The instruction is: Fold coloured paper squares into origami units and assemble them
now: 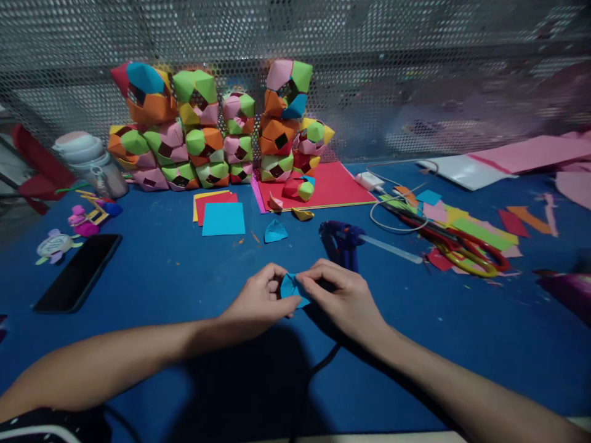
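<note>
A small folded blue paper piece [292,290] is held between both hands above the blue table [221,394]. My left hand [261,298] grips its left and lower side, thumb across the bottom. The fingertips of my right hand [344,298] pinch its right side near the top. Just beyond the hands lies another folded blue piece [276,231], with a small folded yellow piece [303,214] to its right. A dark blue glue gun [344,237] with a clear glue stick sits behind my right hand.
Stacked colourful paper shapes [203,144] stand along the back. Square sheets [223,219] and a red sheet [341,187] lie before them. A phone [78,272] is at left; scissors [475,252], paper scraps and a white cable are at right. A black cord [323,363] runs below the hands.
</note>
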Demonstrator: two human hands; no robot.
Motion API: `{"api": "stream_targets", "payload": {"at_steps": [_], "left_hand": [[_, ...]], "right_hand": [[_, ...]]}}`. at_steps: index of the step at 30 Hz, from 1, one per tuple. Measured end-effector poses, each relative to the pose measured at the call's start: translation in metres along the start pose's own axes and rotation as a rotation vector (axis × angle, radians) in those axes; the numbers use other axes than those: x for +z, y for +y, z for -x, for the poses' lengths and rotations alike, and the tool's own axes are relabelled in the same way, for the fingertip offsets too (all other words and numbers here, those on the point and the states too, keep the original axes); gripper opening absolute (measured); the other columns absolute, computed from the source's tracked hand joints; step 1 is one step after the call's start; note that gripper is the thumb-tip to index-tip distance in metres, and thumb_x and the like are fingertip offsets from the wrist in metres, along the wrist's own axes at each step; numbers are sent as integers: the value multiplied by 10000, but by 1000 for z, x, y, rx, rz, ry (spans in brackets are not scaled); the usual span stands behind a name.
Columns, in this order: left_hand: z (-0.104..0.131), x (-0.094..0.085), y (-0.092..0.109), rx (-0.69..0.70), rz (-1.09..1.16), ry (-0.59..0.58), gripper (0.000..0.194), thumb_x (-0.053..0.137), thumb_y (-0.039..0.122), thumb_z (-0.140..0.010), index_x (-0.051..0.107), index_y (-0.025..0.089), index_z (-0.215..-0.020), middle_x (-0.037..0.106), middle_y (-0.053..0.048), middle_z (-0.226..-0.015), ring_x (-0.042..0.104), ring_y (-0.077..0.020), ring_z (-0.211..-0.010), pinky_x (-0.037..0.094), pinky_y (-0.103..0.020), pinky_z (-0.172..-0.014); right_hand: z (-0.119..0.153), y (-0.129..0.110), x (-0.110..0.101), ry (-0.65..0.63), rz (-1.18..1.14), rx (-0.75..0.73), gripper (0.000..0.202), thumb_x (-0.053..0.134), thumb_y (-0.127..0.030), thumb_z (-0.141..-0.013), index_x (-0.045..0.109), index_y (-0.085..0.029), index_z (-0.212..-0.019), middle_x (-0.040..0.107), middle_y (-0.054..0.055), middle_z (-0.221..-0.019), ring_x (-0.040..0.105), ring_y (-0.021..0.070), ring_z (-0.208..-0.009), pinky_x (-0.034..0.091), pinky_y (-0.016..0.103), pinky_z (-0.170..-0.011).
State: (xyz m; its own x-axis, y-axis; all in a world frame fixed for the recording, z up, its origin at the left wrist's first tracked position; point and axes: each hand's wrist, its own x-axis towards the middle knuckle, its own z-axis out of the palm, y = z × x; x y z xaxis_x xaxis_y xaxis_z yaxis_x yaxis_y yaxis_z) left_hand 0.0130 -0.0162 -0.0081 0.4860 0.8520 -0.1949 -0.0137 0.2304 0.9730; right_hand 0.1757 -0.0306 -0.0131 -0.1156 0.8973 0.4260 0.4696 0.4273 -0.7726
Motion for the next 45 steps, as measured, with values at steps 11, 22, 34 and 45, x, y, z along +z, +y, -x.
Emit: {"api": "stream_targets", "payload": {"at_steps": [11, 22, 34, 45], "left_hand": [[-8, -5, -3, -8, -52, 158, 106, 535, 84, -707, 475, 157, -756, 516, 78, -546, 536, -54, -431, 391, -161, -440], [-8, -5, -4, -19, -73, 191, 98, 546, 88, -708, 482, 156, -738, 507, 83, -521, 535, -52, -432, 385, -149, -435], [-5, -1, 1, -26, -12, 129, 97, 563, 100, -709, 510, 150, -773, 538, 65, -606, 562, -60, -490, 480, -185, -499], [-8, -7, -7, 31, -79, 163, 90, 575, 155, -728, 486, 153, -742, 535, 63, -578, 576, -74, -459, 457, -185, -458]], "right_hand": [[0, -5, -1, -146, -24, 22, 214, 465, -263, -907, 651, -177, -844, 597, 25, -743, 557, 126, -683, 426, 252, -626], [-3, -3, -2, -154, -13, 94, 184, 556, -284, -854, 652, -185, -733, 621, 14, -676, 568, 133, -628, 429, 252, -592], [2, -1, 1, -44, 66, -2, 184, 566, -244, -841, 633, -165, -688, 579, 0, -597, 527, 108, -536, 398, 234, -518], [3, -6, 2, -75, 93, -134, 124, 537, -239, -857, 632, -161, -859, 598, 44, -693, 549, 136, -608, 433, 261, -559]]}}
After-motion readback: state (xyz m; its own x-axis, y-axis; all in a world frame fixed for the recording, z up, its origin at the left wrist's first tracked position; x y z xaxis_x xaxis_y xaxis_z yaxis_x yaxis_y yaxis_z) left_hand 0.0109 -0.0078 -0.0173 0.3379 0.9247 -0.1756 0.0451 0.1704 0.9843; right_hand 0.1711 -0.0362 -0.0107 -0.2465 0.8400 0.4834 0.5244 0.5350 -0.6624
